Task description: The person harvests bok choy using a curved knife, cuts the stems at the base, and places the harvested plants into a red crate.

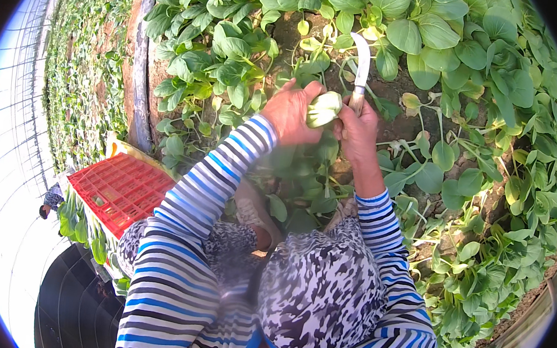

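Note:
My left hand (pixel 294 111) is closed around a leafy green vegetable, whose pale, trimmed stalk base (pixel 324 109) points to the right and whose leaves hang below the hand. On the right, my right hand (pixel 358 129) grips the wooden handle of a curved-blade sickle knife (pixel 362 64), the blade pointing up and away from me. The fingertips of that hand are close beside the stalk base; whether they touch it I cannot tell. Broad-leaved green plants (pixel 437 31) grow in soil around both hands, and some cut or yellowed leaves (pixel 410 101) lie among them.
A red plastic crate (pixel 123 190) stands at my left, with leafy greens (pixel 75 221) beside it. A weathered board or rail (pixel 144 63) edges the bed, with another planted strip (pixel 90 58) beyond. Another person (pixel 52 199) is at the far left. My shoes (pixel 252 214) are among the plants.

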{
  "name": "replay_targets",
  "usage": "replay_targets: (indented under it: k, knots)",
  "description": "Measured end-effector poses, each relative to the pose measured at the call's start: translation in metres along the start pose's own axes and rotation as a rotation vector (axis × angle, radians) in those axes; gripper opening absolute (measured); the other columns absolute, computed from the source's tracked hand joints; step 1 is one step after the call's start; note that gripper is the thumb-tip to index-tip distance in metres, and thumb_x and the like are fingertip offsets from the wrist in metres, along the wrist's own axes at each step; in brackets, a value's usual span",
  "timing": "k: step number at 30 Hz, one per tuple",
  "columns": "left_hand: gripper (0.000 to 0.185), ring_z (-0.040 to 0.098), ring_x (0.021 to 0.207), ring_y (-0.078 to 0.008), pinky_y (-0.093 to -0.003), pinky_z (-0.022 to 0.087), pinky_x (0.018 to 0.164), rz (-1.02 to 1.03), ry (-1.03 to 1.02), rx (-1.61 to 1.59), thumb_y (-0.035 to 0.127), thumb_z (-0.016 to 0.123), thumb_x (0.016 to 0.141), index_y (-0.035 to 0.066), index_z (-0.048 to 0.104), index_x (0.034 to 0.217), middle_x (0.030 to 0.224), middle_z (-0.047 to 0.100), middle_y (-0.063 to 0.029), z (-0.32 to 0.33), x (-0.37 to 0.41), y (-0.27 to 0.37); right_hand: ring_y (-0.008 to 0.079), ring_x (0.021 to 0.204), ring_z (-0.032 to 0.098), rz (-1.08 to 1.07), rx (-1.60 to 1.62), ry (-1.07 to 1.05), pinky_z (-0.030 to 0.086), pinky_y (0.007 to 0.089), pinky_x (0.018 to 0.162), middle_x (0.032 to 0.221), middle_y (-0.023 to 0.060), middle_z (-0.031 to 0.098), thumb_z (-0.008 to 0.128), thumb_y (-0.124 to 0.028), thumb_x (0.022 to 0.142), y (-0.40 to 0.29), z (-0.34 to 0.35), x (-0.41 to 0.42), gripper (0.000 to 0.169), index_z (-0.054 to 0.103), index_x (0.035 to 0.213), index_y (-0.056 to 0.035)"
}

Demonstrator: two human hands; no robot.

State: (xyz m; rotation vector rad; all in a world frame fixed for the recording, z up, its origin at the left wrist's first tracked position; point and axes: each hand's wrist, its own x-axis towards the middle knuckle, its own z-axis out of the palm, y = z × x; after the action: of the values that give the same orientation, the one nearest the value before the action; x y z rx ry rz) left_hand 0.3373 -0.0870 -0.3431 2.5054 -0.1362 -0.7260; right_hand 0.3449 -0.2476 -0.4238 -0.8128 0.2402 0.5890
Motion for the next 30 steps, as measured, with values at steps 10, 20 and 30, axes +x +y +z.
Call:
replay_targets:
  k: [10, 20, 30]
  knots:
    - [0.054, 0.065, 0.095, -0.0321, -0.0404, 0.054, 0.082, -0.391, -0.228, 0.714, 0.027, 0.073, 0.066, 0.005, 0.058, 0.113, 0.146, 0.031, -0.0165, -0.048, -0.002, -0.05, 0.0449, 0.071, 0.057, -0.293, -0.951, -0.113, 0.046, 0.0469, 0.064, 0.081, 0.0281, 0.059, 0.05, -0.022, 0.09, 0.069, 0.028, 0.03, 0.036, 0.055, 0.121, -0.0031]
    - [0.055, 0.06, 0.108, -0.0304, -0.0411, 0.05, 0.089, -0.6, -0.199, 0.564, 0.028, 0.074, 0.067, 0.007, 0.06, 0.115, 0.13, 0.047, -0.0134, -0.034, -0.014, -0.094, 0.0423, 0.072, 0.06, -0.287, -1.056, -0.179, 0.047, 0.048, 0.067, 0.077, 0.0248, 0.061, 0.048, -0.019, 0.09, 0.108, 0.034, 0.059, 0.036, 0.056, 0.122, -0.0049]
    - [0.063, 0.06, 0.105, -0.031, -0.0395, 0.048, 0.09, -0.476, -0.039, 0.402, 0.032, 0.069, 0.065, 0.006, 0.056, 0.12, 0.114, 0.059, -0.0163, -0.057, -0.039, -0.109, 0.0412, 0.07, 0.06, -0.299, -1.131, -0.171, 0.047, 0.0494, 0.065, 0.078, 0.0241, 0.062, 0.048, -0.019, 0.088, 0.087, 0.037, 0.044, 0.037, 0.055, 0.123, -0.0072]
